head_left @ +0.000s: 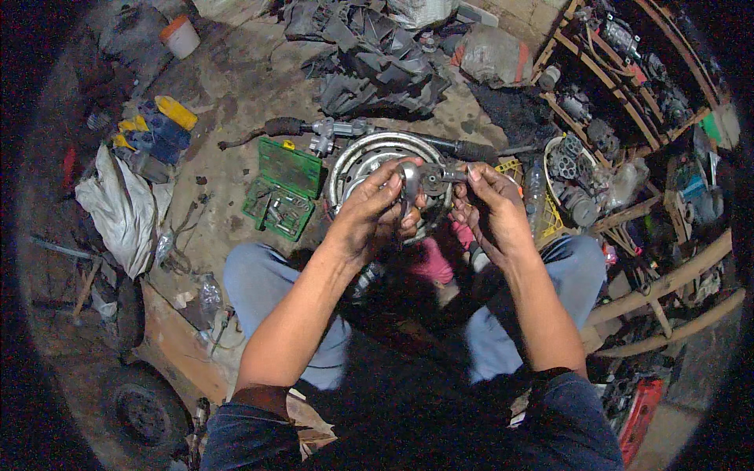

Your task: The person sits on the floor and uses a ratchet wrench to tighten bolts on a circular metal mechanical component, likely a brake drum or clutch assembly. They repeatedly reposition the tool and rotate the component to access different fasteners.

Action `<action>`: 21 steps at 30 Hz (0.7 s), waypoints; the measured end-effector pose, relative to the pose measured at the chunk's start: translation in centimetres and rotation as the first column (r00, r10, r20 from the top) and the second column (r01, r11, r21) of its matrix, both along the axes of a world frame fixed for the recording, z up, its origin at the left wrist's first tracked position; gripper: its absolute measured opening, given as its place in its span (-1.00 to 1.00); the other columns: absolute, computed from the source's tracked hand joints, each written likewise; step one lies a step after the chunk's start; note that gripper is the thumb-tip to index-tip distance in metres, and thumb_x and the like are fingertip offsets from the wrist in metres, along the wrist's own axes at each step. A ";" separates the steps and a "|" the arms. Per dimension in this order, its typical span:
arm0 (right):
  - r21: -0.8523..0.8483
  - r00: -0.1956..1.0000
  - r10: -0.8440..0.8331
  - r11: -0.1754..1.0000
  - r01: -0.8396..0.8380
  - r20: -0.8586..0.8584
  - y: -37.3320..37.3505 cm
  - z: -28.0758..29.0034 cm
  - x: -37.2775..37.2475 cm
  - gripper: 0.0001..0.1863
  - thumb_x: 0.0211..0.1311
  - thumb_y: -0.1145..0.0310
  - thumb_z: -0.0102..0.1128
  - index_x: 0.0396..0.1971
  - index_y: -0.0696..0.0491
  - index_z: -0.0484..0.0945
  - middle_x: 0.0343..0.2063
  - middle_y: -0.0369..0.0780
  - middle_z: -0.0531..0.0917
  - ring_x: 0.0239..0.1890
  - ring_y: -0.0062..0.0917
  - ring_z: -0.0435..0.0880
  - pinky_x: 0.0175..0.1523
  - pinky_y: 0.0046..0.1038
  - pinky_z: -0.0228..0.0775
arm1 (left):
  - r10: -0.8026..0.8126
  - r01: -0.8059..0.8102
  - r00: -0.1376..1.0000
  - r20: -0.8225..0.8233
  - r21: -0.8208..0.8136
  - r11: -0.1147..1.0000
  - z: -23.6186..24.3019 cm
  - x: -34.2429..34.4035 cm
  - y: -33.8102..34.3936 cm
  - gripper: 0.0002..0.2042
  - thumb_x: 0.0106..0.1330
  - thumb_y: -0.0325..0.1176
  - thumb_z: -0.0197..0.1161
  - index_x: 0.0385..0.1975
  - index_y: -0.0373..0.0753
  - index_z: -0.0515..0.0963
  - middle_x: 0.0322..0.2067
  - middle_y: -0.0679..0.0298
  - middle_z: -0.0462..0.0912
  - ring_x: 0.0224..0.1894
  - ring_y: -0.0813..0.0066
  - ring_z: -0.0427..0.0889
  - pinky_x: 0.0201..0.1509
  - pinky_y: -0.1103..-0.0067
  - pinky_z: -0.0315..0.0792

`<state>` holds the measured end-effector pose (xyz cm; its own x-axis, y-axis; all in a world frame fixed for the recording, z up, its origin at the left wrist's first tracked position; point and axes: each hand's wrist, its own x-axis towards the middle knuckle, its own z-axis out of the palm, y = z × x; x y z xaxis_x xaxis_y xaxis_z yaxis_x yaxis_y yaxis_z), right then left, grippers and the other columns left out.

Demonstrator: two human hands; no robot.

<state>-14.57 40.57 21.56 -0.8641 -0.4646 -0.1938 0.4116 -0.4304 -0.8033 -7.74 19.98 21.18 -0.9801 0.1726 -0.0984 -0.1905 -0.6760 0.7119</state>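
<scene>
In front of me both hands are raised over a steel wheel rim [339, 169]. My left hand [365, 206] is closed around a shiny metal piece [409, 184] with a rounded upper end; its kind is not clear. A greyish metal part [434, 180], with a round body and a short stem to the right, meets that piece. The stem end is pinched by the fingers of my right hand [495, 206]. Fingers hide much of both pieces. To the left of the rim, a green socket case [289, 169] lies open with several sockets [287, 212] inside.
Behind the rim lies a long steering rack [342, 128]. Crumpled black sheeting [377, 63] is farther back. At right are a tub of metal parts [572, 169], a yellow crate [552, 212] and a wooden rack [613, 86]. A tyre [145, 412] lies at lower left.
</scene>
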 end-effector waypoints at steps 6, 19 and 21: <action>0.220 0.960 0.039 0.975 0.024 -0.279 -0.9 1.0 0.6 -0.76 0.46 0.32 0.16 -0.07 0.18 0.53 -0.37 -0.24 0.64 -0.42 -0.58 0.62 -0.31 -0.52 0.52 | 0.006 -0.007 1.000 -0.026 -0.025 1.000 -1.1 0.3 -0.3 -0.52 0.44 -0.08 0.24 0.26 -0.13 0.39 -0.30 0.23 0.61 -0.48 0.56 0.49 -0.41 0.63 0.37; 0.338 0.818 0.063 0.926 0.165 -0.572 -1.3 2.2 1.5 -0.80 0.37 0.43 0.26 -0.10 0.19 0.57 -0.15 -0.24 0.66 -0.16 -0.61 0.64 -0.06 -0.49 0.56 | 0.054 -0.056 0.998 0.032 0.066 0.996 -2.2 0.9 -1.0 -0.49 0.41 -0.12 0.26 0.30 -0.11 0.36 -0.21 0.25 0.60 -0.21 0.38 0.65 -0.07 0.38 0.63; 0.389 0.807 0.105 0.907 0.162 -0.581 -1.1 2.5 1.7 -0.79 0.36 0.44 0.27 -0.09 0.20 0.57 -0.15 -0.25 0.66 -0.10 -0.59 0.64 0.02 -0.47 0.56 | 0.030 -0.030 1.000 0.005 0.146 0.989 -2.8 0.8 -1.1 -0.51 0.42 -0.16 0.24 0.30 -0.13 0.36 -0.20 0.22 0.60 -0.20 0.39 0.66 -0.03 0.35 0.64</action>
